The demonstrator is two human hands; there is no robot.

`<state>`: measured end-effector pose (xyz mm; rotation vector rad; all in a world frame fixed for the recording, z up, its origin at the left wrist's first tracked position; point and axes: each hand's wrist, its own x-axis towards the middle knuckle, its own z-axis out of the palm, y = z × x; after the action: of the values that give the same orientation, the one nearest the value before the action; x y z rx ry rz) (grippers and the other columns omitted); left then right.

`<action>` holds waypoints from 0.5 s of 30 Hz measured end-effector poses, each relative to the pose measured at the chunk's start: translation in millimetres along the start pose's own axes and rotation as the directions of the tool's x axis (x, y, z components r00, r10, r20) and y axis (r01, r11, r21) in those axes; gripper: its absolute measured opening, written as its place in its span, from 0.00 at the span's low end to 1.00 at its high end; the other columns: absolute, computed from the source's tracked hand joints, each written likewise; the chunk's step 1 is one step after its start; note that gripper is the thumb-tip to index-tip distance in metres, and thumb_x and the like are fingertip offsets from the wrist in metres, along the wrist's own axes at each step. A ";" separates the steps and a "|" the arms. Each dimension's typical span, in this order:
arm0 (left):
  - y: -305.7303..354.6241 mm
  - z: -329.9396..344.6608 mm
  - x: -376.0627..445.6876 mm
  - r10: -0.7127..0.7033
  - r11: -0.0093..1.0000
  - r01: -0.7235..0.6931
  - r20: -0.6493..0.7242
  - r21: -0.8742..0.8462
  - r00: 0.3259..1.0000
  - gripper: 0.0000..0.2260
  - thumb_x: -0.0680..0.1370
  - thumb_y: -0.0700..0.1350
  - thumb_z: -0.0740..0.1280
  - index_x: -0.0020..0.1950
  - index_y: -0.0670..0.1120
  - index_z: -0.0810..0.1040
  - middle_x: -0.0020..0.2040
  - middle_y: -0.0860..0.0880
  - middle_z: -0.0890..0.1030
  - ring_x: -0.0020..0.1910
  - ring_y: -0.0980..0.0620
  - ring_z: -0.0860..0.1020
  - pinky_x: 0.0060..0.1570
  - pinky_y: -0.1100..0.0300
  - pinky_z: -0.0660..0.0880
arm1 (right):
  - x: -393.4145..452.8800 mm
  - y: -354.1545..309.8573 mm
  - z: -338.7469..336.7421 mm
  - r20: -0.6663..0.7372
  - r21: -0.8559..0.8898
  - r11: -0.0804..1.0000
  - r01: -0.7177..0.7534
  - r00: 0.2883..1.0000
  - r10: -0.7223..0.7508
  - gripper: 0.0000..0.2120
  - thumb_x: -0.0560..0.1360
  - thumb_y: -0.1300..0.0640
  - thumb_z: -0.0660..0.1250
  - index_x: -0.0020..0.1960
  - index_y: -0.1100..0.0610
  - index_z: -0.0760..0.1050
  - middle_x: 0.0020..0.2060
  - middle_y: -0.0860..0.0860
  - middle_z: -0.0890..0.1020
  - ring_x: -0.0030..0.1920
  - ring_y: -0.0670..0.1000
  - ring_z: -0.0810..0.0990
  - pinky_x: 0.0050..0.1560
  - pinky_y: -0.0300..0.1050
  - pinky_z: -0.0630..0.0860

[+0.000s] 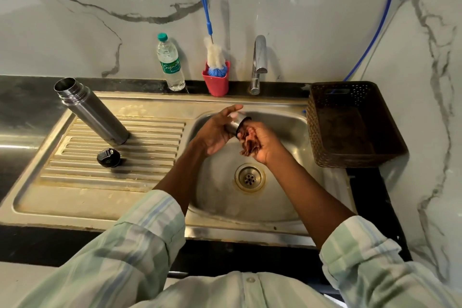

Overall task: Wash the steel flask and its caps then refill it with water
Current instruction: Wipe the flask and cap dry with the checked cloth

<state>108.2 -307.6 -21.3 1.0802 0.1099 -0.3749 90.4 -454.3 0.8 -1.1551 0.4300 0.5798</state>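
The steel flask (92, 112) stands open-mouthed on the ribbed drainboard at the left, uncapped. A black inner cap (108, 157) lies on the drainboard just in front of it. Over the sink basin (282, 187), my left hand (216, 132) holds the steel outer cap (236, 125), its black-rimmed mouth turned to the right. My right hand (260, 144) grips a brown scrubber (248, 144) pressed against the cap's mouth. The tap (258, 62) behind the basin shows no running water.
A plastic water bottle (170, 65) and a red holder (216, 81) with a blue-handled bottle brush stand against the wall behind the sink. A brown plastic basket (350, 125) sits right of the basin. A blue hose (375, 27) runs down the wall.
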 end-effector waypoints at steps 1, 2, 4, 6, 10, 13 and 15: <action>-4.4 -1.3 -2.3 0.021 0.999 -0.020 0.035 -0.032 0.999 0.17 0.80 0.38 0.63 0.69 0.41 0.73 0.59 0.41 0.79 0.55 0.46 0.80 0.50 0.55 0.79 | 1.1 0.4 0.2 0.025 0.121 0.992 -0.032 0.999 0.030 0.08 0.75 0.54 0.67 0.46 0.58 0.79 0.28 0.53 0.80 0.25 0.47 0.76 0.27 0.38 0.71; -6.5 -0.2 -3.5 0.038 0.999 -0.038 0.024 -0.032 0.999 0.15 0.80 0.37 0.63 0.68 0.42 0.74 0.58 0.42 0.80 0.54 0.47 0.80 0.50 0.56 0.79 | 2.8 1.2 0.9 0.024 0.159 0.987 -0.016 1.000 0.012 0.08 0.75 0.54 0.67 0.46 0.59 0.79 0.29 0.53 0.80 0.26 0.46 0.76 0.26 0.37 0.71; -5.7 4.8 -5.1 0.052 0.997 -0.047 -0.085 0.060 0.995 0.11 0.81 0.41 0.64 0.62 0.41 0.77 0.51 0.43 0.82 0.49 0.49 0.81 0.44 0.56 0.80 | 4.1 3.9 0.7 -0.029 -0.096 0.981 0.171 0.984 -0.174 0.07 0.74 0.56 0.69 0.48 0.59 0.81 0.33 0.57 0.82 0.27 0.50 0.78 0.26 0.41 0.73; -4.3 8.9 -3.3 0.011 0.977 0.037 -0.227 0.209 0.974 0.16 0.80 0.50 0.68 0.59 0.39 0.78 0.48 0.41 0.83 0.46 0.46 0.82 0.40 0.55 0.80 | 2.9 2.1 -3.1 0.060 -0.564 0.734 0.380 0.905 -0.422 0.06 0.75 0.55 0.69 0.44 0.58 0.81 0.32 0.59 0.83 0.27 0.55 0.80 0.25 0.46 0.76; -8.9 8.7 3.3 -0.119 0.876 0.298 -0.429 0.379 0.895 0.26 0.76 0.61 0.69 0.58 0.39 0.80 0.38 0.42 0.84 0.29 0.48 0.80 0.27 0.60 0.75 | 13.0 6.3 -18.3 0.573 -0.800 -0.209 0.562 0.612 -0.545 0.06 0.75 0.58 0.65 0.43 0.55 0.81 0.39 0.51 0.83 0.36 0.58 0.81 0.31 0.45 0.73; -3.1 13.4 1.9 -0.297 0.815 0.479 -0.475 0.325 0.828 0.23 0.78 0.61 0.62 0.57 0.42 0.80 0.35 0.43 0.82 0.21 0.53 0.74 0.21 0.66 0.66 | 27.6 20.8 -32.5 0.793 -0.609 -0.643 0.464 0.387 -0.471 0.12 0.70 0.64 0.70 0.52 0.57 0.82 0.50 0.53 0.83 0.35 0.58 0.79 0.28 0.46 0.73; 1.4 11.7 1.6 -0.353 0.792 0.535 -0.494 0.295 0.795 0.23 0.79 0.62 0.60 0.56 0.43 0.79 0.35 0.44 0.82 0.19 0.54 0.73 0.19 0.68 0.63 | 32.5 25.1 -37.4 0.786 -0.618 -0.670 0.411 0.344 -0.514 0.17 0.69 0.65 0.70 0.57 0.58 0.81 0.56 0.54 0.82 0.36 0.58 0.78 0.29 0.47 0.75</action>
<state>109.1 -317.7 -15.0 1.5622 0.7160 -0.6197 98.9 -475.5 -49.8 -2.6718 -1.1610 -0.6377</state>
